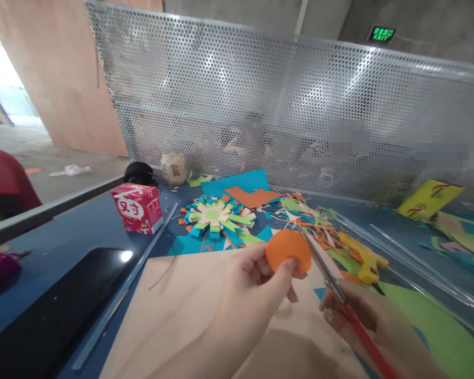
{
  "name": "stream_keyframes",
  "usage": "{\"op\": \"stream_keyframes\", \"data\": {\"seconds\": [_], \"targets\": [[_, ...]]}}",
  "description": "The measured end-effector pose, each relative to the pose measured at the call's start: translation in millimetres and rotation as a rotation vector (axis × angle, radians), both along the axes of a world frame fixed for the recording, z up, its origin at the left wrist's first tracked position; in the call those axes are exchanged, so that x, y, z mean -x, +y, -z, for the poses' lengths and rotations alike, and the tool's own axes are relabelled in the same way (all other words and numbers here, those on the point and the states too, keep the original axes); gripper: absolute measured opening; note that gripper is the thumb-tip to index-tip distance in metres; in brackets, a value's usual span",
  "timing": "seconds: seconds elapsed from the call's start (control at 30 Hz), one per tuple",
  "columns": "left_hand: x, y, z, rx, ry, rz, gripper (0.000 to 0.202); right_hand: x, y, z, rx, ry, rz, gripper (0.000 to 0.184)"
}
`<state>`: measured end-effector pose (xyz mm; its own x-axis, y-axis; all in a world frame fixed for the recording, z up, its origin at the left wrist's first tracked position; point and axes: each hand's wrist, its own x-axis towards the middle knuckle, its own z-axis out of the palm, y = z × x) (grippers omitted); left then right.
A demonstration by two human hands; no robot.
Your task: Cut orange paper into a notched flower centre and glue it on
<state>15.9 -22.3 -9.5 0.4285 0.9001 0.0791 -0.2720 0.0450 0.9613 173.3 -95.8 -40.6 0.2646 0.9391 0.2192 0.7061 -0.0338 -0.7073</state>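
Observation:
My left hand [256,295] pinches an orange paper circle [286,251] between thumb and fingers, above a cream sheet [174,305]. To its right, my right hand [359,310] is closed around a pair of scissors [351,316] with red handles. Their metal blades point up and away, close to the circle's right edge; I cannot tell whether they touch it. Behind the circle lies a layered paper flower [215,216] in blue, green, cream and orange, with a round green centre.
Paper scraps [300,210] spread behind my hands, with a yellow glue gun [365,258] at their right. A pink box [137,209], a jar [174,168] and a dark phone-like slab [59,310] are on the left. A perforated metal screen [221,95] borders the table's back.

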Motion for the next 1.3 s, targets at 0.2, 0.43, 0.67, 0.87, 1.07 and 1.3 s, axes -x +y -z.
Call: {"op": "stream_keyframes", "data": {"seconds": [0.2,0.43,0.67,0.87,1.07,1.3], "targets": [[0.0,1.6,1.9,-0.009,-0.032,-0.022,0.014,2.7,-0.9,-2.7,0.034,0.029,-0.012,0.027],[0.9,1.9,2.7,-0.027,-0.051,-0.045,0.014,0.0,-1.0,-2.4,0.063,0.005,-0.025,0.026],[1.2,1.6,-0.7,-0.019,-0.027,-0.092,0.016,-0.8,-0.9,-2.1,0.083,0.016,-0.013,0.028],[0.9,1.7,-3.4,0.015,-0.069,-0.112,0.015,1.3,-1.3,-3.8,0.068,0.017,0.013,0.029],[1.3,0.8,-2.8,0.028,-0.09,-0.135,0.014,2.4,-2.7,-6.1,0.077,0.03,0.011,0.031],[1.0,0.8,-3.0,0.022,-0.036,-0.156,0.014,-1.8,0.2,-2.0,0.091,0.058,-0.027,0.03]]}}
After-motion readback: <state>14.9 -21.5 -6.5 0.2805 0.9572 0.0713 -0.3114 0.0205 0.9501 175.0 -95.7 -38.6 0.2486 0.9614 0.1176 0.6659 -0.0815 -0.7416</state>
